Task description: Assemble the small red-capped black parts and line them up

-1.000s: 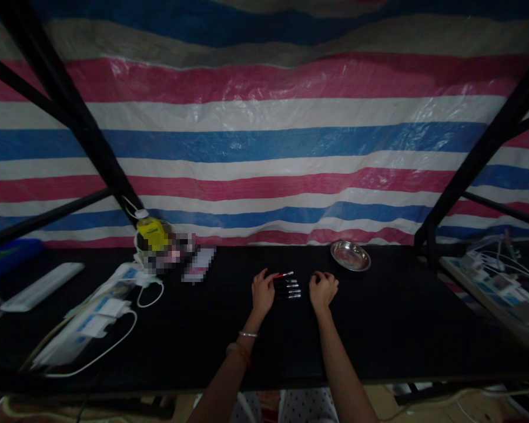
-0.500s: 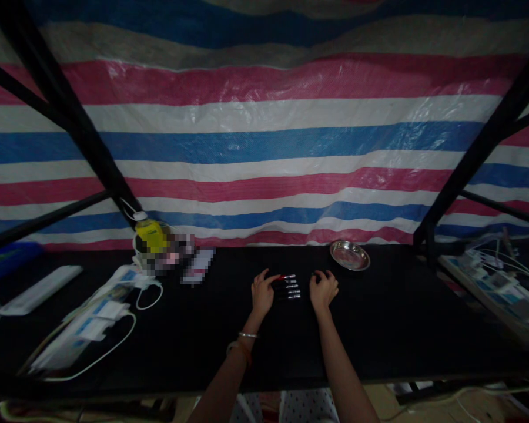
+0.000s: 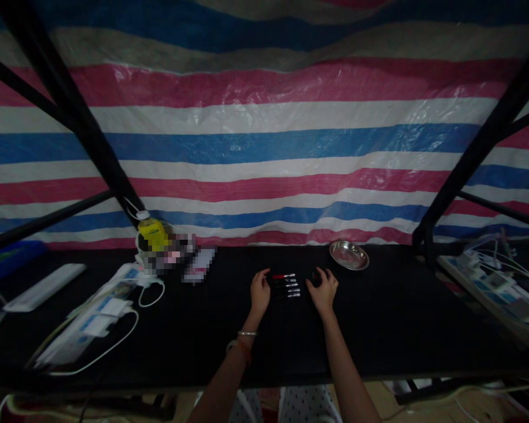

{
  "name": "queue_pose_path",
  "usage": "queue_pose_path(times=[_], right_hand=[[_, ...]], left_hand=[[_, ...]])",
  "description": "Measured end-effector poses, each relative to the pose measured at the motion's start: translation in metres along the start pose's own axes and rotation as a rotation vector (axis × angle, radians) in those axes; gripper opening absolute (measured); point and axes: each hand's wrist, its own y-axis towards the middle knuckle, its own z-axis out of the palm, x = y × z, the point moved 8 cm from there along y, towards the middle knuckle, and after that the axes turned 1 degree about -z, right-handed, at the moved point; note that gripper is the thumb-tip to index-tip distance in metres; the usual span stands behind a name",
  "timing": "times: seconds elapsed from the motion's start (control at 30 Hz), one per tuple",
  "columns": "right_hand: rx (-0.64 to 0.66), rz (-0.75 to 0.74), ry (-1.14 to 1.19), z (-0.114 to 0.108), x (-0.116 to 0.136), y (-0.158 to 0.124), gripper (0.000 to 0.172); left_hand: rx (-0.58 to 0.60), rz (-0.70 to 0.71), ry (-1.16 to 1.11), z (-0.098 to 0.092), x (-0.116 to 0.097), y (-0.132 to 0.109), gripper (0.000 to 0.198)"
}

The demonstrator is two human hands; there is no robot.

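Several slim pens with silvery ends lie side by side on the black tabletop; the red pen (image 3: 284,276) is farthest from me and the black pens (image 3: 287,291) are nearer. Just left of the row rests my left hand (image 3: 260,292), fingers parted and slightly bent, holding nothing that shows. To the right of the pens, my right hand (image 3: 323,290) is curled, thumb and fingers round something small and dark that I cannot make out against the black surface. A round shiny metal dish (image 3: 350,255) stands beyond my right hand.
At the left lie a power strip (image 3: 88,323) with white cables, a white bar (image 3: 46,286) and a yellow bottle (image 3: 153,233). A pixelated flat item (image 3: 200,264) is near them. More plugs and cables (image 3: 498,282) are at the right. Striped sheeting (image 3: 282,141) hangs behind.
My left hand has drawn back from the red pen, where its finger reached before. My right thumb and fingers have spread slightly. The view has shifted a little.
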Motion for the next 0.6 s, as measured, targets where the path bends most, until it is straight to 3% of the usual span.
queue_pose_path(times=[0.1, 0.33, 0.47, 0.6], right_hand=[[-0.062, -0.018, 0.027, -0.011, -0.008, -0.004, 0.047], [-0.176, 0.102, 0.081, -0.041, -0.032, -0.015, 0.031], [-0.125, 0.013, 0.066, -0.044, -0.032, -0.025, 0.033], [0.003, -0.161, -0.023, -0.041, -0.013, -0.038, 0.038]], left_hand=[[-0.013, -0.010, -0.033, -0.002, 0.001, -0.001, 0.034], [-0.018, -0.015, -0.055, -0.005, -0.002, -0.003, 0.029], [-0.019, -0.007, -0.064, -0.007, -0.005, -0.005, 0.024], [-0.013, 0.024, -0.027, -0.008, -0.011, -0.010, 0.026]])
